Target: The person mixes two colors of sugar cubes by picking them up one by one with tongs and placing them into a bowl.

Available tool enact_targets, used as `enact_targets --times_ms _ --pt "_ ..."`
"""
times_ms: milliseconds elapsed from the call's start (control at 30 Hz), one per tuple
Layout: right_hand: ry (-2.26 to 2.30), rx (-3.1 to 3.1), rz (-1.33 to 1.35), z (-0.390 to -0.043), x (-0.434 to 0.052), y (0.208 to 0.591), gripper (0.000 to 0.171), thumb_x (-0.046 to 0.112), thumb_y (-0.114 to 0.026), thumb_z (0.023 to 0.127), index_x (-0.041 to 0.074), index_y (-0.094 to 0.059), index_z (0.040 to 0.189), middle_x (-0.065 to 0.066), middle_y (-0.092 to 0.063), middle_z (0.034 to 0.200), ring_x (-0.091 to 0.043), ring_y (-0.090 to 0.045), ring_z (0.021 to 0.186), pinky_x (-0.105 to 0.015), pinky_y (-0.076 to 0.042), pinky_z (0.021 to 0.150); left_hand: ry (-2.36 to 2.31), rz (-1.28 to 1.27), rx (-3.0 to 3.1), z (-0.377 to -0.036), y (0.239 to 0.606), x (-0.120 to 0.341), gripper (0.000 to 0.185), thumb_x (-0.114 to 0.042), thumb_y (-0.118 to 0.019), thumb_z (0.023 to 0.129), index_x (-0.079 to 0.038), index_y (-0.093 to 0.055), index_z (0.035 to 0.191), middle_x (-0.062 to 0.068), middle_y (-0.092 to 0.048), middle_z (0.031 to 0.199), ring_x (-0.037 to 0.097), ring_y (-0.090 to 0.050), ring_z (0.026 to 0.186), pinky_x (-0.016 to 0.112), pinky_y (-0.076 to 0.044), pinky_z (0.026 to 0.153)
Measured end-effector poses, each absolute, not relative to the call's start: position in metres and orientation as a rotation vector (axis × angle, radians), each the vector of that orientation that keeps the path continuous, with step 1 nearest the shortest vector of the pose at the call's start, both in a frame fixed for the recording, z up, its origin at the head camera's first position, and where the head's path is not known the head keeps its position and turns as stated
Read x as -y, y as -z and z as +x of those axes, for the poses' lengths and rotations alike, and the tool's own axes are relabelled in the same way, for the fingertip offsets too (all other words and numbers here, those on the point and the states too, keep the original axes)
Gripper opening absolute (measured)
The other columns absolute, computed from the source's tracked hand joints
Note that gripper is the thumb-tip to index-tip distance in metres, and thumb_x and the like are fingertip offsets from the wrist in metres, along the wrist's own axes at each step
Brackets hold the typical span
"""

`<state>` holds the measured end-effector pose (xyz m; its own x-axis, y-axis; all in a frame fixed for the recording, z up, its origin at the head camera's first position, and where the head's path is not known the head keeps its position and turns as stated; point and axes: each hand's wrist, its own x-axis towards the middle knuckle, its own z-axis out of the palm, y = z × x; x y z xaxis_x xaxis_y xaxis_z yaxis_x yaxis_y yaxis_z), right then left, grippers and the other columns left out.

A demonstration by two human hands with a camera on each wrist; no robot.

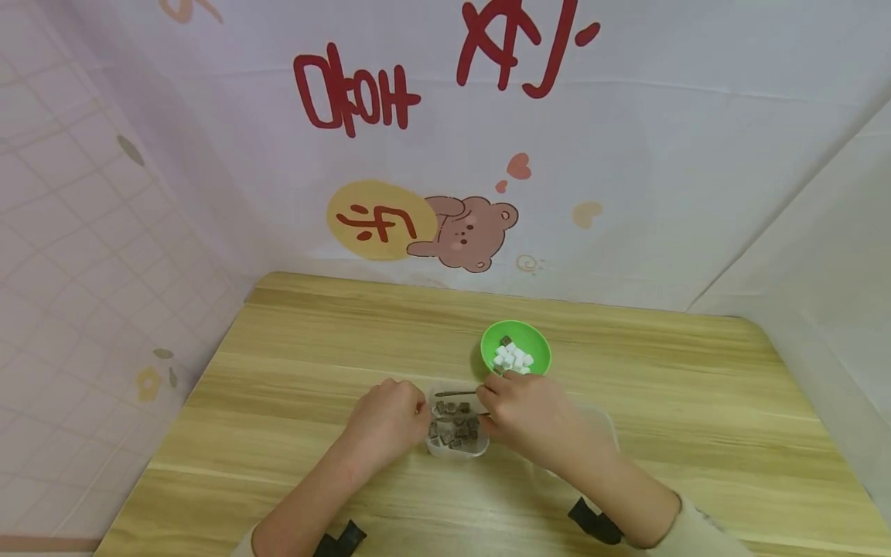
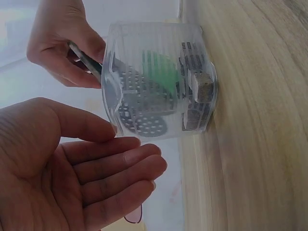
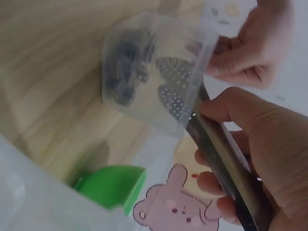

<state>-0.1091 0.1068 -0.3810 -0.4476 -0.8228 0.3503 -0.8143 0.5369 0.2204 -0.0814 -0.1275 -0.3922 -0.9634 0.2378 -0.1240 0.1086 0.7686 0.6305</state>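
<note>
A clear plastic box [image 1: 455, 452] with several dark grey-brown cubes [image 1: 448, 438] inside stands on the table. My left hand [image 1: 387, 422] pinches its near-left rim between thumb and index finger, the other fingers loosely extended in the left wrist view. My right hand [image 1: 532, 418] grips metal tongs [image 3: 219, 151] by their arms. Their perforated oval tips [image 3: 173, 98] are spread apart inside the box, above the cubes, with nothing between them. Just behind the right hand sits a green bowl [image 1: 490, 346] of white cubes [image 1: 511, 358] and one dark cube [image 1: 506, 340].
A second clear plastic container [image 1: 604, 425] lies partly hidden under the right forearm. The wood-grain table [image 1: 313, 333] ends at a printed cloth backdrop [image 1: 626, 155] at the back and sides. Black straps [image 1: 595, 522] hang near the wrists.
</note>
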Motion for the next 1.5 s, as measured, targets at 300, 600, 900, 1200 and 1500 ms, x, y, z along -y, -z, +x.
enact_targets --times_ms 300,600,900,1200,1500 --pt "0.175 2.393 1.279 -0.102 -0.089 0.383 0.016 0.002 -0.075 0.074 0.011 -0.062 0.070 0.001 -0.052 0.068 -0.014 -0.048 0.057 -0.024 -0.033 0.046 -0.954 0.308 -2.793 -0.087 0.394 0.130 0.050 -0.006 -0.062 0.095 -0.019 -0.038 0.052 -0.013 -0.027 0.045 0.003 -0.025 0.041 0.023 -0.025 0.042" --pt "0.290 2.376 1.296 -0.104 -0.086 0.386 0.011 0.001 -0.077 0.081 0.009 -0.071 0.078 0.000 -0.059 0.073 -0.014 -0.054 0.062 -0.025 -0.038 0.048 -0.963 0.317 -2.816 -0.087 0.396 0.128 0.050 -0.005 -0.061 0.094 -0.019 -0.036 0.053 -0.013 -0.026 0.046 0.002 -0.023 0.042 0.022 -0.023 0.041" --pt "0.299 2.318 1.340 -0.105 -0.095 0.389 0.014 -0.001 -0.072 0.080 0.011 -0.068 0.074 0.001 -0.057 0.071 -0.013 -0.054 0.060 -0.025 -0.039 0.046 -0.995 0.295 -2.840 -0.078 0.404 0.119 0.050 -0.004 -0.061 0.094 -0.019 -0.036 0.053 -0.013 -0.026 0.046 0.002 -0.023 0.042 0.022 -0.023 0.041" --pt "0.306 2.285 1.353 -0.104 -0.096 0.398 0.014 0.001 -0.068 0.076 0.012 -0.062 0.069 0.001 -0.053 0.068 -0.013 -0.048 0.057 -0.025 -0.038 0.046 -0.993 0.291 -2.860 -0.074 0.412 0.114 0.051 -0.004 -0.061 0.094 -0.019 -0.036 0.053 -0.012 -0.026 0.046 0.002 -0.022 0.041 0.021 -0.023 0.041" --pt "0.341 2.302 1.393 -0.111 -0.096 0.390 0.019 0.001 -0.076 0.079 0.012 -0.065 0.069 0.001 -0.054 0.068 -0.014 -0.052 0.058 -0.027 -0.042 0.048 -0.975 0.289 -2.865 -0.076 0.407 0.115 0.051 -0.005 -0.060 0.094 -0.020 -0.035 0.052 -0.013 -0.024 0.046 0.002 -0.022 0.042 0.023 -0.024 0.042"
